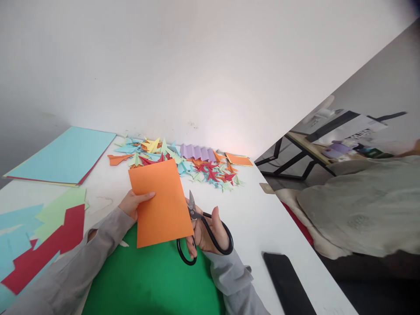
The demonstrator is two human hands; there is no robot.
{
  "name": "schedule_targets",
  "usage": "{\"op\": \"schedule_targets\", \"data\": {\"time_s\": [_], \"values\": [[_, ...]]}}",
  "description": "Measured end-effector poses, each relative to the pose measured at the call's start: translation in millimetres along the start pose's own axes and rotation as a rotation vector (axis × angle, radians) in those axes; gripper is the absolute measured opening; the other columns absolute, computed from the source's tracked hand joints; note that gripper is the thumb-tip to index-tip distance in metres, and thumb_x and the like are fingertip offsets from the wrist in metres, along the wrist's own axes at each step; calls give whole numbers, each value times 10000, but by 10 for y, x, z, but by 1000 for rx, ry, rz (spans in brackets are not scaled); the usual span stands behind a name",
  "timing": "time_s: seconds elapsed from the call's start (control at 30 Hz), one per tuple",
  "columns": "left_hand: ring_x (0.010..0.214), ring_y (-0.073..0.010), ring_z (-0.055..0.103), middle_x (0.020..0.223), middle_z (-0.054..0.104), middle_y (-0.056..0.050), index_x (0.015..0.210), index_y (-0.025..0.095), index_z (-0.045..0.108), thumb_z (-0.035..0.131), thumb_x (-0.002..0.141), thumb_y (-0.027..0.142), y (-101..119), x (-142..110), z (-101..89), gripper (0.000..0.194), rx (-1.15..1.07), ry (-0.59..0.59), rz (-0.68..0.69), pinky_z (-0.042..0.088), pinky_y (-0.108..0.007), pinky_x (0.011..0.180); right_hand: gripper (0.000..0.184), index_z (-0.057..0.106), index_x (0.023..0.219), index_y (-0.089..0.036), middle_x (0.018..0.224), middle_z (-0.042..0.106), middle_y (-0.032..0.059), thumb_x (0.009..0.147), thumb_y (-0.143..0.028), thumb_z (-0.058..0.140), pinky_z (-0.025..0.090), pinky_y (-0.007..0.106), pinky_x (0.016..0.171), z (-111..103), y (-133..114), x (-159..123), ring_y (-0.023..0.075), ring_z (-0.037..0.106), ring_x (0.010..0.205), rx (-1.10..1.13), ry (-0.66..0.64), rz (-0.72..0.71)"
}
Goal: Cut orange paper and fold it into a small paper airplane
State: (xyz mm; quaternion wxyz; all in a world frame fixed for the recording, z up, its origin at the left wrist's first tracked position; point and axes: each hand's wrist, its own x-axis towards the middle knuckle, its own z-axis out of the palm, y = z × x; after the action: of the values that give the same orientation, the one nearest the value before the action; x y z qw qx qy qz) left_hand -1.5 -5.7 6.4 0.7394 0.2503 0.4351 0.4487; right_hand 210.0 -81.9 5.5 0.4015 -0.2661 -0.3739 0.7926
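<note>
An orange sheet of paper [160, 205] is raised over the near part of the table, its upper edge hiding part of the paper pile. My left hand [135, 202] pinches its left edge, thumb on the front and fingers behind. In my right hand [208, 232] are black-handled scissors [193, 213], their blades pointing up beside the sheet's right edge. The fingers pass through the handle loops. Whether the blades touch the paper I cannot tell. Some right-hand fingertips are hidden behind the sheet.
Folded paper pieces [210, 168] in many colours lie heaped along the wall. Large blue sheets [65, 153] are stacked at the far left, with red and green offcuts [59, 240] nearer. A black flat object [288, 284] lies right. A person in a pale garment [357, 205] is beyond the table.
</note>
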Motion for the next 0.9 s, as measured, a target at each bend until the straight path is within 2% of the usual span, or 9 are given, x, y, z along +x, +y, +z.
{"op": "schedule_targets", "data": {"time_s": [0.23, 0.33, 0.43, 0.57, 0.77, 0.9], "values": [[798, -254, 659, 929, 690, -91, 954, 133, 625, 778, 501, 127, 35, 6, 8, 478, -34, 57, 2, 555, -374, 715, 889, -51, 1399, -219, 598, 594, 6, 699, -766, -18, 433, 298, 374, -1, -49, -19, 164, 538, 377, 35, -13, -16], [801, -263, 658, 932, 689, -101, 952, 129, 625, 777, 515, 135, 47, -1, -5, 462, -16, 18, -22, 552, -385, 713, 885, -37, 1396, -225, 601, 601, 7, 697, -767, -12, 426, 289, 381, -8, -44, -27, 165, 540, 381, 45, -34, 2], [810, -285, 656, 941, 684, -128, 954, 109, 625, 784, 511, 157, 33, -8, -6, 474, 30, -52, -63, 542, -407, 720, 864, -6, 1391, -242, 624, 615, 14, 692, -744, -87, 404, 261, 372, -6, -29, -20, 151, 536, 366, 23, -42, 53], [793, -285, 657, 920, 688, -127, 944, 105, 627, 798, 481, 171, -3, -12, 13, 498, 43, -69, -53, 534, -411, 719, 851, -47, 1383, -242, 795, 653, 75, 682, -708, -170, 399, 249, 350, 15, -13, 5, 120, 514, 341, -23, -8, 81], [791, -287, 657, 924, 685, -137, 957, 102, 622, 799, 479, 185, -5, 3, 0, 516, 29, -64, -50, 536, -412, 716, 860, -17, 1395, -243, 858, 655, 99, 690, -717, -153, 423, 284, 354, 12, -16, 14, 131, 524, 347, -11, 72, 7], [805, -288, 655, 937, 683, -130, 978, 108, 608, 790, 498, 176, -1, 13, -11, 518, 15, -62, -62, 542, -418, 710, 824, 46, 1392, -261, 828, 654, 77, 725, -735, -46, 425, 294, 364, -7, -17, 1, 144, 529, 364, 45, 51, -42]]}}
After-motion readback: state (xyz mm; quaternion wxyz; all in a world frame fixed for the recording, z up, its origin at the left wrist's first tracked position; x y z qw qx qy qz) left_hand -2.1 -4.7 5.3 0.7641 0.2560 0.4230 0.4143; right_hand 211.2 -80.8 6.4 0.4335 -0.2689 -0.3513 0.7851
